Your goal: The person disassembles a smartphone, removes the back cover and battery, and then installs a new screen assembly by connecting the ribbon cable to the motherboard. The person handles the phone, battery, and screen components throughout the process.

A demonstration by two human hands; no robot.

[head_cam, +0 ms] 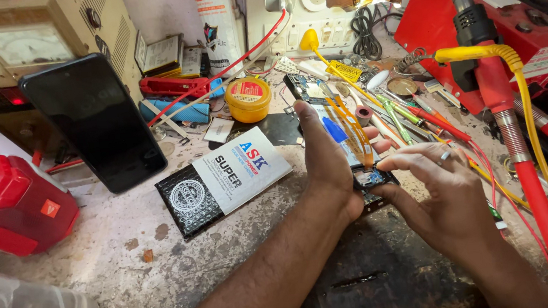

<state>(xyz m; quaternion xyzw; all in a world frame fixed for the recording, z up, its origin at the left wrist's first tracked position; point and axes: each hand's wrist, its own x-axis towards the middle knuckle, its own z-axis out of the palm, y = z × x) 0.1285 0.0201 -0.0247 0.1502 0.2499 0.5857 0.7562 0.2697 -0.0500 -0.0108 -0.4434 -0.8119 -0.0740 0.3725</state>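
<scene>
L hand (327, 169) grips an opened phone (347, 141), back cover off, held just above the worktop (130, 271) at centre. R hand (451, 193): fingertips (383, 163) pinched at the phone's lower end, on an orange flex strip (351, 125); whether anything sits betw. the tips can't be told. Near L: black-and-white packet (222, 180), flat. Further L: black phone (94, 122) leaning, screen dark. Behind: yellow tin (248, 99). R side: red hot-air tool (508, 122) w/ yellow cable (538, 146).
</scene>
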